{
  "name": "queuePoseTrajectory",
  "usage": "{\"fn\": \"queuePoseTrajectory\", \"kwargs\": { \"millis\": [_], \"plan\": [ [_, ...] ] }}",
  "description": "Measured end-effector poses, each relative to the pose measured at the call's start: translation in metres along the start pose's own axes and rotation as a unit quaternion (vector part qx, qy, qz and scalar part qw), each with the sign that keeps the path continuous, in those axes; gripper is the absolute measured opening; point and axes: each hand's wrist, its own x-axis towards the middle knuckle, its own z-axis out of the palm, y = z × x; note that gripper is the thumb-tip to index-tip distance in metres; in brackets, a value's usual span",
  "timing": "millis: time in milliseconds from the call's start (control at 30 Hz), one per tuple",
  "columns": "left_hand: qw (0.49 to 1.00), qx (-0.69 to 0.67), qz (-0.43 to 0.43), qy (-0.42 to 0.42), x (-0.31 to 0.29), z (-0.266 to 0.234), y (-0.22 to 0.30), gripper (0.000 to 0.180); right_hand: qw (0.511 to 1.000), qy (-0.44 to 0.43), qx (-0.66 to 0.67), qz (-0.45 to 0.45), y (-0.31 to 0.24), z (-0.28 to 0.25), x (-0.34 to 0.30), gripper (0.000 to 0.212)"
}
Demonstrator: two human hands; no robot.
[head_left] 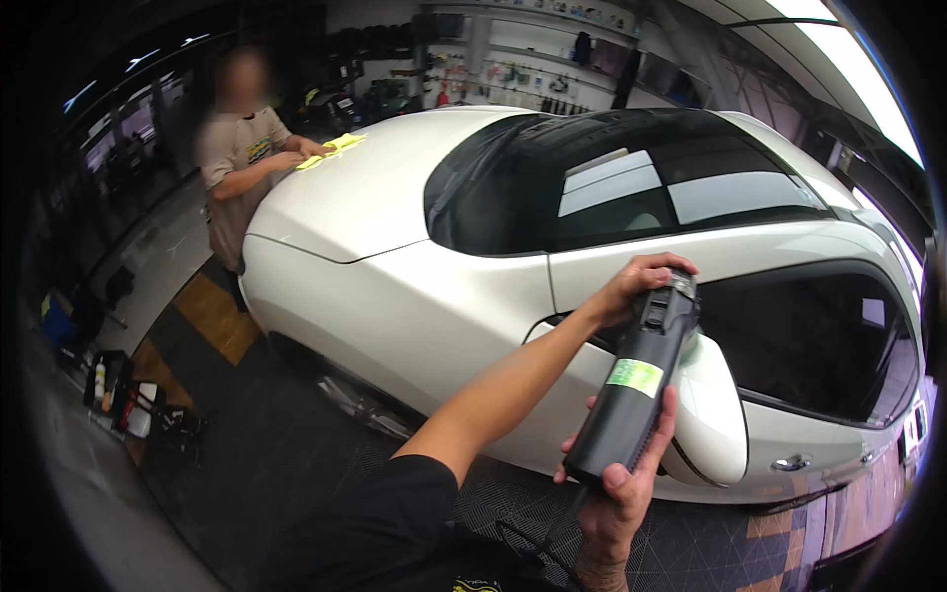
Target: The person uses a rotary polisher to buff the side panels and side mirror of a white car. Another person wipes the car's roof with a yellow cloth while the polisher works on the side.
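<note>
A black car polisher [623, 409] with a green label on its body is held in both my hands, tilted up and away from me. My left hand [641, 286] is wrapped over its head at the far end. Lower down, my right hand [621, 493] grips the rear of the body, where a dark cord trails off. Just behind the tool is the white side mirror [718, 419] of a white car [395, 296]. A bit of pale green pad [693, 350] shows by the mirror's top; I cannot tell whether it touches the mirror.
Across the hood, another person [237, 163] presses a yellow cloth [335, 150] on the paint. A cart with bottles [113, 395] stands at the left. Shelves of supplies [523, 74] line the back wall. Dark and orange tiles [212, 311] cover the floor.
</note>
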Motion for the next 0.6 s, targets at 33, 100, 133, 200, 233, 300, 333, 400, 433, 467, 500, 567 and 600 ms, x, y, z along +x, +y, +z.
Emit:
{"fn": "queuePoseTrajectory", "kwargs": {
  "millis": [33,100,133,200,233,300,333,400,433,467,500,567,600],
  "plan": [
    [1.0,-0.012,-0.023,-0.001,-0.005,-0.003,0.005,0.058,1.0,0.0,-0.009,0.006,0.0,-0.003,0.001,0.115],
    [1.0,-0.02,-0.008,0.017,-0.007,-0.005,-0.004,0.064,0.999,-0.013,-0.015,0.029,0.0,-0.007,0.003,0.113],
    [0.999,-0.023,0.003,0.023,-0.006,-0.004,-0.009,0.066,1.0,-0.008,-0.017,0.024,-0.001,-0.008,0.003,0.112],
    [0.999,-0.006,0.019,0.032,-0.005,-0.002,-0.017,0.067,0.999,0.003,-0.032,0.022,-0.005,-0.011,0.003,0.111],
    [0.999,0.004,0.026,0.037,-0.005,-0.002,-0.02,0.067,0.999,-0.004,-0.044,0.03,-0.004,-0.011,0.004,0.112],
    [0.999,-0.021,0.028,0.025,-0.007,0.0,-0.018,0.068,0.997,0.003,-0.08,0.024,-0.005,-0.017,0.004,0.112],
    [0.999,-0.036,0.03,0.012,-0.009,-0.002,-0.015,0.068,0.996,-0.006,-0.088,0.024,0.001,-0.022,0.004,0.112],
    [0.998,-0.048,0.025,0.022,-0.025,-0.02,-0.008,0.068,0.993,-0.032,-0.095,0.059,0.008,-0.016,0.003,0.111],
    [0.998,-0.054,0.03,0.023,-0.022,-0.016,-0.012,0.068,0.994,-0.03,-0.087,0.051,0.008,-0.019,0.003,0.111],
    [0.998,-0.053,0.035,0.03,-0.025,-0.013,-0.01,0.068,0.996,-0.021,-0.076,0.051,0.01,-0.016,0.0,0.112],
    [0.998,-0.046,0.041,0.024,-0.024,-0.01,-0.017,0.067,0.996,-0.008,-0.075,0.04,0.011,-0.017,-0.002,0.112],
    [0.998,-0.034,0.041,0.028,-0.026,-0.011,-0.013,0.065,0.997,0.012,-0.076,0.029,0.012,-0.008,-0.006,0.113],
    [0.998,-0.047,0.032,0.024,-0.027,-0.007,-0.013,0.064,0.995,0.019,-0.098,0.014,0.014,-0.006,-0.009,0.112]
  ]
}}
